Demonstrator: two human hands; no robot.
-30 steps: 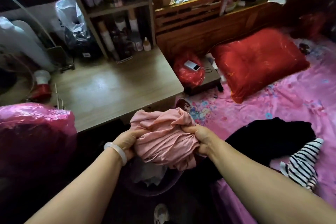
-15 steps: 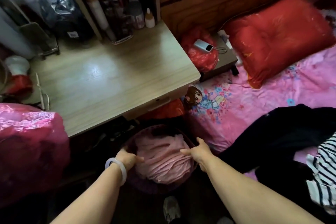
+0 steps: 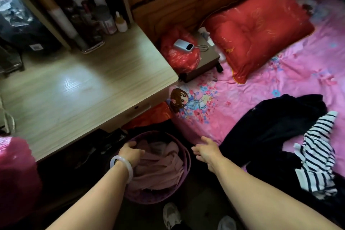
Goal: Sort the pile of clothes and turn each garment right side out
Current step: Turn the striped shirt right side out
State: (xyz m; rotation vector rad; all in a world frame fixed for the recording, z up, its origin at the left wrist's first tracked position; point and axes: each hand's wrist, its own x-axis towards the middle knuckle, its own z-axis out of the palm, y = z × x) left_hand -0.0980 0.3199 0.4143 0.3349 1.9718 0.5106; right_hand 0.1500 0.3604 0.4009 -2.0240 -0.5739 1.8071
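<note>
Pink garment (image 3: 158,166) lies crumpled inside the round purple basket (image 3: 187,157) on the floor, filling most of it; nothing else can be made out in there. The basket sits btwn the desk (image 3: 74,89) and the bed edge.

L hand (image 3: 130,153), w/ a pale bracelet (image 3: 122,166) on the wrist, is down in the basket at its far-left side. Its fingers are curled over the top of the pink cloth near the rim; can't tell whether they grip cloth, rim or nothing. R hand (image 3: 205,150) is released, fingers spread and relaxed. It's outside the basket, just right of the rim, clear of the garment.

Vs 0.5 s ago: R hand was pressing on the garment in the basket, now it's off and moved right. 1 s ago both hands held the garment bunched up above the basket.

On the pink bed sheet (image 3: 280,80), right of the R arm, is a black garment (image 3: 270,129) w/ a striped garment (image 3: 315,157) partly on top. A red pillow (image 3: 257,30) lies further back.
</note>
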